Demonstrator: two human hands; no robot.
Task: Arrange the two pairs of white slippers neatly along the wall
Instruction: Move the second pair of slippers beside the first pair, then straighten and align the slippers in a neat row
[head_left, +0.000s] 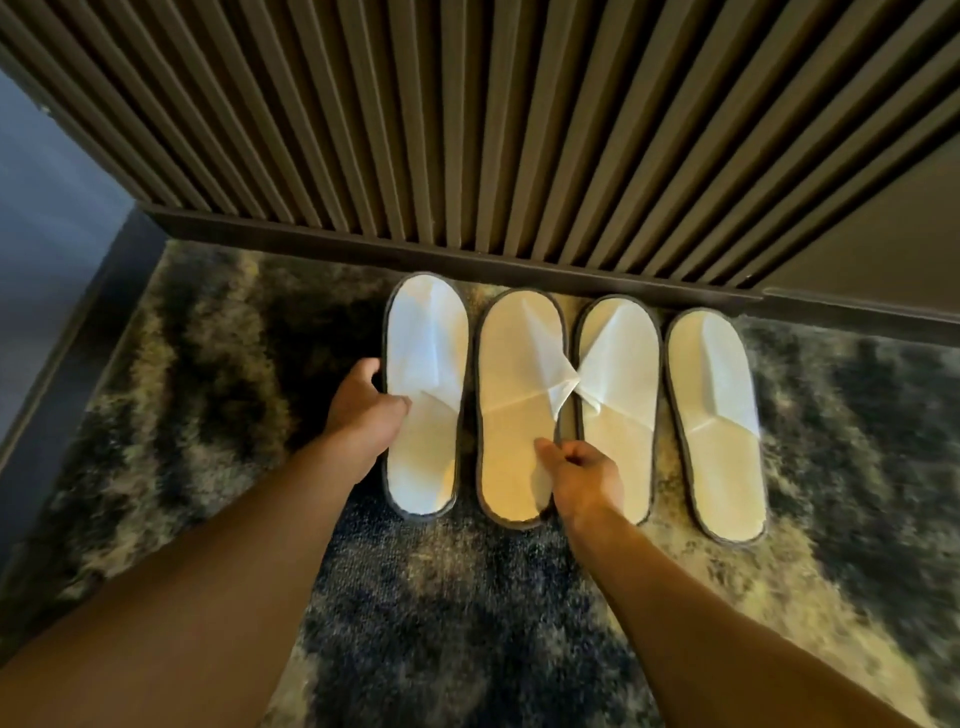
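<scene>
Several white slippers with dark rims lie side by side on the carpet, toes toward the slatted wall (493, 130). My left hand (363, 410) grips the left edge of the leftmost slipper (426, 364), thumb on its insole. My right hand (582, 473) pinches the right edge of the second slipper (511, 415), whose strap is folded over toward the third slipper (621, 364). The fourth slipper (714, 415) lies apart on the right, untouched.
A dark baseboard (467, 262) runs along the foot of the wall just beyond the slipper toes. The mottled dark-and-beige carpet (467, 623) spreads around. A blue-grey wall (47, 218) closes off the left side.
</scene>
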